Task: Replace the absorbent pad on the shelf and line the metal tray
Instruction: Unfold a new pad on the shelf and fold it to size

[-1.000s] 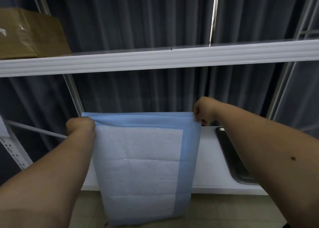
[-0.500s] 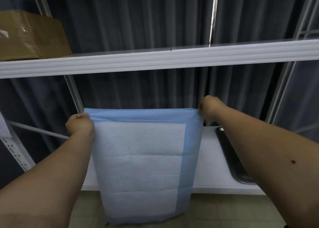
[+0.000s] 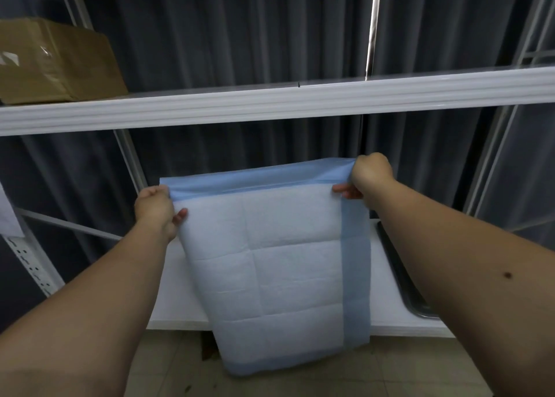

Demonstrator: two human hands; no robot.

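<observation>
Item: absorbent pad (image 3: 282,264), white quilted centre with blue border, partly unfolded. It is hanging in the air in front of the lower shelf (image 3: 180,291), its top edge tilting up toward the right, its bottom edge dangling below the shelf's front lip and over the tiled floor (image 3: 375,375).

Left hand (image 3: 156,207): closing on the pad's upper left corner, thumb lying on the white face, knuckles toward the camera.

Right hand (image 3: 371,176): pinching the pad's upper right corner, bunching the blue border; sitting higher than the left hand.

Metal tray (image 3: 402,279): lying on the lower shelf to the right of the pad, mostly hidden behind the right forearm; only a dark rim and a corner are showing. Whether it is holding anything cannot be told.

Upper shelf (image 3: 300,102): white, running across the frame above both hands.

Cardboard box (image 3: 57,63): taped, sitting on the upper shelf at far left.

Backdrop: dark pleated curtain (image 3: 240,30) hanging behind the white shelving uprights.
</observation>
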